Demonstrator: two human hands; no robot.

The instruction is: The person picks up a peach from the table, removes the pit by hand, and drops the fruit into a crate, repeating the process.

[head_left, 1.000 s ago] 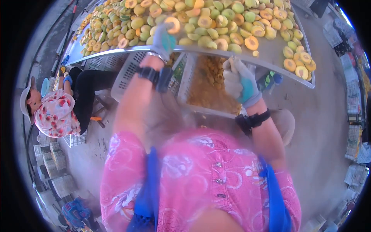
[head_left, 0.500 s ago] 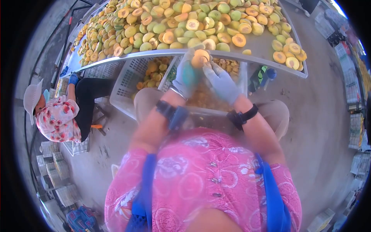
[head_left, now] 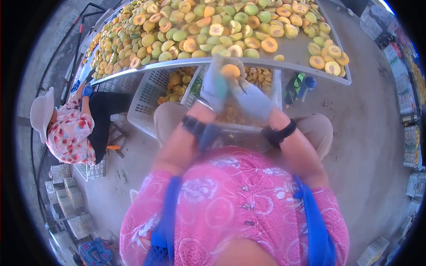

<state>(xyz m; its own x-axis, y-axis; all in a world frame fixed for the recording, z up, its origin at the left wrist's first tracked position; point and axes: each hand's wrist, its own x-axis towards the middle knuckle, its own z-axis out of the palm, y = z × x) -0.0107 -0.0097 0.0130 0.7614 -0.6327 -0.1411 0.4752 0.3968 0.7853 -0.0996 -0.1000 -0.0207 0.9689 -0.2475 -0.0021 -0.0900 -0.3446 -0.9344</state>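
In my gloved left hand is a peach half, its orange face turned up, held just in front of the tray's metal edge. My gloved right hand is closed, fingertips against the near side of the same peach half. Anything small inside those right fingers is hidden and blurred. Right behind both hands, many halved peaches, yellow and green, some showing brown pits, are heaped on the metal tray table. Below my hands, a crate contains small yellow-brown pieces.
To the left of my knees stands a white crate with peach pieces. A bottle with a blue cap is under the tray's right side. Another person sits at the left, hands near the tray. Stacked crates line the right.
The peach half has turned slightly between my hands, and my right fingers have shifted over its near side. The seated person's head and hands have moved a little.
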